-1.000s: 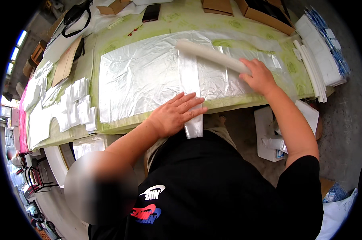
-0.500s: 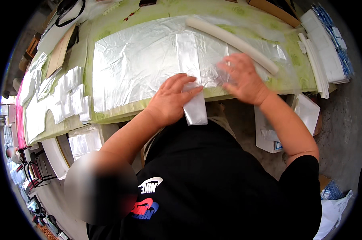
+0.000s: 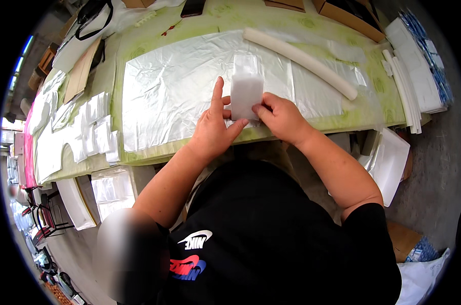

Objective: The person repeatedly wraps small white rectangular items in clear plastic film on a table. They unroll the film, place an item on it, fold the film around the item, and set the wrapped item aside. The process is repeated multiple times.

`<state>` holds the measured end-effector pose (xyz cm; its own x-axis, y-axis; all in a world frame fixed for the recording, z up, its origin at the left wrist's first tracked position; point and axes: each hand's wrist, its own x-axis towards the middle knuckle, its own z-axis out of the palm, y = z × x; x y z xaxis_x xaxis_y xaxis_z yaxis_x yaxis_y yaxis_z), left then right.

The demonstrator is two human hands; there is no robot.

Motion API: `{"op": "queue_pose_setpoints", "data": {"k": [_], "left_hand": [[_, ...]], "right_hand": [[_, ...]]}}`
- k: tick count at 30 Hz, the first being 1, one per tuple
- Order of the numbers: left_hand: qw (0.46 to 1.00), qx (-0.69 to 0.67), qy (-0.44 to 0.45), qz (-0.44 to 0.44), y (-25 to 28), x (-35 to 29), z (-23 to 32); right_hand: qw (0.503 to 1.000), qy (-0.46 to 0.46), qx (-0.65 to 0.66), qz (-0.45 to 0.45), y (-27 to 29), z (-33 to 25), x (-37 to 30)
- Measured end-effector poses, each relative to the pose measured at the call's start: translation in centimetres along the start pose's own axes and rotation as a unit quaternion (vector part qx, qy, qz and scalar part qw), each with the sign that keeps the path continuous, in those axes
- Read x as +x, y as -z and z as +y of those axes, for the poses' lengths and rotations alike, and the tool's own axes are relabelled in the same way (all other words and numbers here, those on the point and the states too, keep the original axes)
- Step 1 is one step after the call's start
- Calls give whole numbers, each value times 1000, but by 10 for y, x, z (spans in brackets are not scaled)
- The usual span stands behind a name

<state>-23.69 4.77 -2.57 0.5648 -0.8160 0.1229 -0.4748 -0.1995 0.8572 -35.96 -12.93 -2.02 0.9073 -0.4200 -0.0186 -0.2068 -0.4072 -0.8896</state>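
A narrow piece of folded white translucent plastic film is raised in front of me, over the near middle of the table. My right hand pinches its lower right corner between thumb and fingers. On its other side is my left hand, index finger stretched up and thumb apart, by the film's lower left edge. Whether the left fingers touch the film is hard to see. Beneath lies a large wrinkled clear plastic sheet. A long off-white roll rests slantwise across its right part.
Stacks of white folded film cover the table's left end, near a cardboard piece. Thin white rolls and a stack of white and blue packs stand right. White bins sit below the front edge. A dark phone lies far back.
The film strip, earlier flat under my left hand, is now folded up and raised. My right hand has come left and taken its corner; my left hand has lifted off and spread.
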Motion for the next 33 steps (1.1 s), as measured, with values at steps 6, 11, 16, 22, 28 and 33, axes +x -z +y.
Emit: {"op": "queue_pose_setpoints", "data": {"k": [6, 11, 16, 22, 28, 33], "left_hand": [[994, -66, 85, -8, 7, 14, 12], [954, 257, -156, -22, -2, 21, -7], [906, 381, -122, -143, -4, 40, -10], [878, 401, -177, -195, -3, 44, -5], [859, 352, -279, -245, -6, 36, 1], [843, 339, -318, -271, -14, 50, 11]], "right_hand": [[992, -77, -98, 11, 0, -11, 28], [989, -104, -98, 33, -2, -8, 31], [988, -113, -70, 82, -5, -14, 19], [989, -132, -13, 59, 0, -11, -2], [992, -79, 47, 86, -3, 0, -52], [975, -104, 151, 125, 1, 8, -69]]}}
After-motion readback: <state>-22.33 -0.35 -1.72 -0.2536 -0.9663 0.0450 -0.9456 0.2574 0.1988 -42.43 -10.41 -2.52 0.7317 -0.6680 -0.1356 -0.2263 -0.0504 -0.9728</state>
